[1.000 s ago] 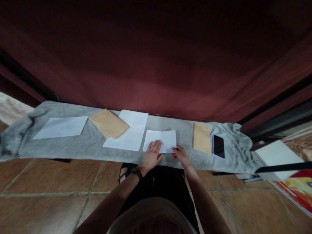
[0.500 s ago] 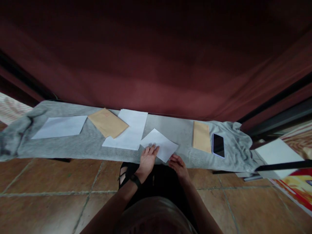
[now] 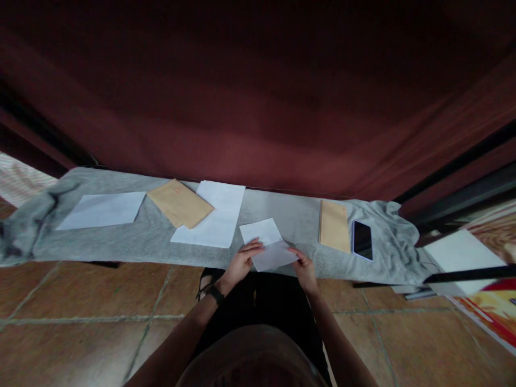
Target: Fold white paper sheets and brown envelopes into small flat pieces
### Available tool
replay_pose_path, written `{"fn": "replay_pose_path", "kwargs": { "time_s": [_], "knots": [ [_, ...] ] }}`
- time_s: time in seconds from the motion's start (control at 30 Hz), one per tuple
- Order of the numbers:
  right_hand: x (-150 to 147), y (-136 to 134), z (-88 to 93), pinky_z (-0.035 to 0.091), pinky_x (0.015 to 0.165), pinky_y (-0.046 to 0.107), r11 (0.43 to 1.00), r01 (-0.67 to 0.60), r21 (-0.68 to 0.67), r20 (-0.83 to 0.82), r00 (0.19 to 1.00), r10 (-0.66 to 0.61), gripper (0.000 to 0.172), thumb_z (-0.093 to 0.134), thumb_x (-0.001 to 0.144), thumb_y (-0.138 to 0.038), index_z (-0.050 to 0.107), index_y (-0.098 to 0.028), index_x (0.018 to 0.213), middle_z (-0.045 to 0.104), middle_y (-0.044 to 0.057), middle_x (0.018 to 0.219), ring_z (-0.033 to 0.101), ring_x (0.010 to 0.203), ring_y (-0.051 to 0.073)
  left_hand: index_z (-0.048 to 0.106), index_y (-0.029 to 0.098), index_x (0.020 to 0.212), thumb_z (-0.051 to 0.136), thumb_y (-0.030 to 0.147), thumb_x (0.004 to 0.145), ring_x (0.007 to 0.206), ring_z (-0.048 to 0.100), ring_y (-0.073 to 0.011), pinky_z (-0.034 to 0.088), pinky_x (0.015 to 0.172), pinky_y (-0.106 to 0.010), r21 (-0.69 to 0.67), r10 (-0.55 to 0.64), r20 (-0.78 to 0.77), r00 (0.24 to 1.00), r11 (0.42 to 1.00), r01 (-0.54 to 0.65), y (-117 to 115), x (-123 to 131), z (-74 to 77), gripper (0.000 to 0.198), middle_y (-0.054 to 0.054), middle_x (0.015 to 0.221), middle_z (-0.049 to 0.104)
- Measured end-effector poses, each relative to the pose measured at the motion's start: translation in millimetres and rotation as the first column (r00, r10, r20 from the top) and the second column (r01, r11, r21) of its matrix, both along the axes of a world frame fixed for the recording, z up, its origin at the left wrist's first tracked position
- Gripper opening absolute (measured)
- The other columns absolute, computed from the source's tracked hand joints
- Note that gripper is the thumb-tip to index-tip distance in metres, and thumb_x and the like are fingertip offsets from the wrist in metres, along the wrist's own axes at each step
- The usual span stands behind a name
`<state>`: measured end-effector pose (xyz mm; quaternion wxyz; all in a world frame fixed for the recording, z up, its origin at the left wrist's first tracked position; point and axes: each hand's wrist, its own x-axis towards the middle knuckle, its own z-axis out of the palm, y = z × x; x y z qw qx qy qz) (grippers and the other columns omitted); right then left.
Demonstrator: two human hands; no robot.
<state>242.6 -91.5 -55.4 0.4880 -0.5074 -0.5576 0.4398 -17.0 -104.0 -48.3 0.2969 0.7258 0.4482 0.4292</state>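
Note:
A folded sheet of white paper is between my hands at the front edge of the grey cloth. A crease crosses it, and its near part looks greyer than the far part. My left hand grips its left side, fingers over the top of the sheet. At the right corner, my right hand pinches the paper between thumb and fingers. Left of it lie larger white sheets, partly under a brown envelope.
A grey cloth covers the long narrow surface. At the far left lies a white sheet. To the right are brown envelopes and a dark-screened phone. A dark red panel rises along the back edge.
The white paper has turned and now shows a crease with two parts. My left hand has slid to its left edge, and my right hand has moved slightly right and up, holding the corner.

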Motion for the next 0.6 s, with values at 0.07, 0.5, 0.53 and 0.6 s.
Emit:
{"fn": "replay_pose_path", "kwargs": {
  "time_s": [0.07, 0.5, 0.53, 0.6],
  "knots": [
    [2, -1, -1.2, 0.056, 0.089, 0.042, 1.0, -0.02, 0.023, 0.057, 0.998, 0.019, 0.025, 0.063, 0.081, -0.034, 0.077, -0.025, 0.099, 0.077, 0.006, 0.1, 0.07, 0.094, 0.024, 0.072, 0.024, 0.122, 0.048, -0.003, 0.083, 0.138, 0.051, -0.0233, 0.043, 0.115, -0.051, 0.007, 0.002, -0.034, 0.999, 1.0, -0.002, 0, -2, -2.1, 0.053, -0.008, 0.134, 0.067],
    [-5, 27, 103.5, 0.052, 0.09, 0.036, 0.954, 0.048, 0.296, 0.236, 0.964, -0.122, 0.027, 0.058, 0.091, -0.033, 0.07, -0.024, 0.114, 0.072, 0.005, 0.104, 0.065, 0.097, 0.02, 0.076, 0.022, 0.113, 0.059, 0.019, 0.09, 0.111, 0.066, -0.0256, 0.052, 0.099, -0.043, -0.172, 0.302, 0.149, 0.942, 0.946, -0.276, -6, 35, 58.1, 0.028, -0.008, 0.115, 0.075],
    [-6, 34, 114.1, 0.052, 0.092, 0.037, 0.938, 0.088, 0.334, 0.207, 0.965, -0.164, 0.032, 0.058, 0.092, -0.035, 0.066, -0.023, 0.121, 0.071, 0.006, 0.106, 0.065, 0.098, 0.02, 0.076, 0.019, 0.108, 0.061, 0.027, 0.091, 0.104, 0.068, -0.0252, 0.056, 0.091, -0.039, -0.259, 0.379, 0.266, 0.886, 0.914, -0.313, -2, 41, 61.3, 0.024, -0.009, 0.106, 0.077],
    [-10, 47, 126.9, 0.05, 0.098, 0.039, 0.914, 0.146, 0.378, 0.175, 0.958, -0.226, 0.042, 0.056, 0.095, -0.037, 0.058, -0.023, 0.134, 0.067, 0.008, 0.117, 0.063, 0.106, 0.021, 0.075, 0.016, 0.103, 0.066, 0.039, 0.089, 0.092, 0.07, -0.0238, 0.059, 0.076, -0.033, -0.452, 0.53, 0.456, 0.715, 0.83, -0.327, 7, 50, 64.2, 0.029, -0.008, 0.096, 0.077]
  ]
}}
